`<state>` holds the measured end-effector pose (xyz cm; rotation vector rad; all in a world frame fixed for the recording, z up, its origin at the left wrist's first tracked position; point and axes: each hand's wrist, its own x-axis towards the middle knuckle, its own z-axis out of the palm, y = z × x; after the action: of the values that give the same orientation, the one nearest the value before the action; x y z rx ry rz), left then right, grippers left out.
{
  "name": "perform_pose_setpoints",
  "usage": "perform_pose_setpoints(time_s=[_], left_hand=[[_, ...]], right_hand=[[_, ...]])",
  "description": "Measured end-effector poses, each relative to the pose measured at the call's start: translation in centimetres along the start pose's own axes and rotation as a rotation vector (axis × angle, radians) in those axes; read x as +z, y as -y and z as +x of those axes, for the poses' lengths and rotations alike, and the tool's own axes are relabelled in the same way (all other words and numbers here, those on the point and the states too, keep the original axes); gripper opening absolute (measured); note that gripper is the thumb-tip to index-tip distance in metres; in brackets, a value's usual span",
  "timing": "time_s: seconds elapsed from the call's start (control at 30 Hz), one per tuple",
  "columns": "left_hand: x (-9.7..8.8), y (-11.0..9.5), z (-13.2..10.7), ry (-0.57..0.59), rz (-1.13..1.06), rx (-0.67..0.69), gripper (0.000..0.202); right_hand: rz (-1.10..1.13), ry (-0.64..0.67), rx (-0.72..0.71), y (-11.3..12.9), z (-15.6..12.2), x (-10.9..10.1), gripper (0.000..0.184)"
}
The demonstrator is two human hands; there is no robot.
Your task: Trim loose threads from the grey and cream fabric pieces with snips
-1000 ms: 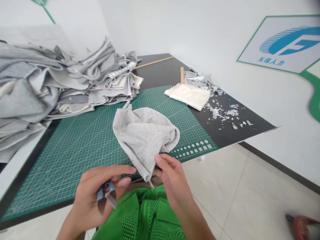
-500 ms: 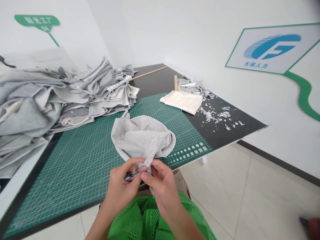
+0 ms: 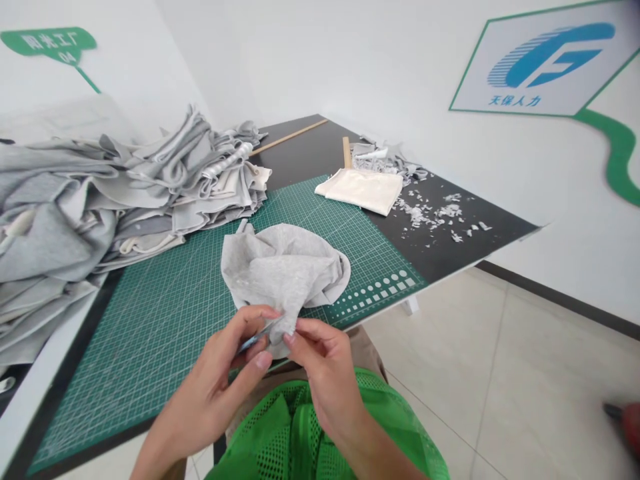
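A piece of light grey knit fabric lies bunched on the green cutting mat, its near end drawn over the table edge toward me. My right hand pinches that near end between thumb and fingers. My left hand is just left of it, thumb apart from the forefinger. Within its curled fingers sits a small pair of thread snips, bluish at the handle, its tip against the fabric. Part of the snips is hidden by the fingers.
A large heap of grey fabric pieces covers the left side. A folded cream cloth lies on the mat's far right edge, with small grey scraps beyond. A wooden strip lies at the back of the black table.
My left hand has shifted left and its thumb has lifted away from the fabric, showing more of the snips. My right hand keeps its pinch. The view has tilted slightly.
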<state>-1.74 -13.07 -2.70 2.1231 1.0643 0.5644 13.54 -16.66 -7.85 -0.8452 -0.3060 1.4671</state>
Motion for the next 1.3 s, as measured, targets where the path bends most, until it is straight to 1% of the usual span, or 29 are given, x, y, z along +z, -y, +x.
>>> perform_pose_setpoints(time_s=[0.1, 0.2, 0.27, 0.33, 0.43, 0.53, 0.67, 0.77, 0.9, 1.03, 1.13, 1.23, 1.3], left_hand=[[-1.0, -0.2, -1.1, 0.003, 0.169, 0.042, 0.032], [-1.5, -0.3, -1.9, 0.021, 0.33, 0.11, 0.03], [-1.6, -0.4, -2.0, 0.047, 0.393, 0.171, 0.031], [-1.6, -0.4, -1.9, 0.076, 0.424, 0.204, 0.032], [-1.6, -0.1, -1.5, 0.102, 0.44, 0.232, 0.036], [-1.4, 0.3, -0.7, 0.064, 0.446, 0.257, 0.034], [-1.2, 0.8, 0.3, 0.006, 0.412, 0.205, 0.03], [-1.2, 1.0, 0.7, 0.02, 0.345, 0.186, 0.029], [-1.6, 1.4, 0.5, 0.031, 0.29, 0.185, 0.031], [-2.2, 1.5, -0.2, 0.029, 0.282, 0.208, 0.031], [-2.5, 1.3, -0.7, 0.014, 0.343, 0.253, 0.029], [-2.8, 0.9, -1.0, 0.044, 0.427, 0.262, 0.028], [-2.9, 0.6, -1.0, 0.06, 0.469, 0.27, 0.029]], right_hand=[[-0.039, -0.021, -0.037, -0.3, -0.1, -0.1, 0.024], [-0.076, -0.03, -0.068, -0.6, 0.0, -0.2, 0.019], [-0.097, -0.027, -0.081, -0.7, 0.0, -0.3, 0.015], [-0.116, -0.027, -0.088, -0.8, -0.1, -0.3, 0.014], [-0.126, -0.012, -0.077, -0.9, -0.3, -0.2, 0.016], [-0.106, -0.015, -0.065, -1.0, -0.4, -0.2, 0.018], [-0.037, -0.051, -0.038, -1.4, -0.4, -0.1, 0.021], [0.015, -0.058, 0.022, -1.6, -0.4, 0.0, 0.024], [0.077, -0.046, 0.106, -1.5, -0.5, 0.2, 0.028], [0.097, -0.053, 0.135, -1.3, -0.7, 0.4, 0.028], [0.081, -0.081, 0.135, -1.3, -0.8, 0.4, 0.028], [0.052, -0.127, 0.119, -1.3, -1.0, 0.3, 0.029], [0.042, -0.135, 0.107, -1.4, -1.0, 0.2, 0.029]])
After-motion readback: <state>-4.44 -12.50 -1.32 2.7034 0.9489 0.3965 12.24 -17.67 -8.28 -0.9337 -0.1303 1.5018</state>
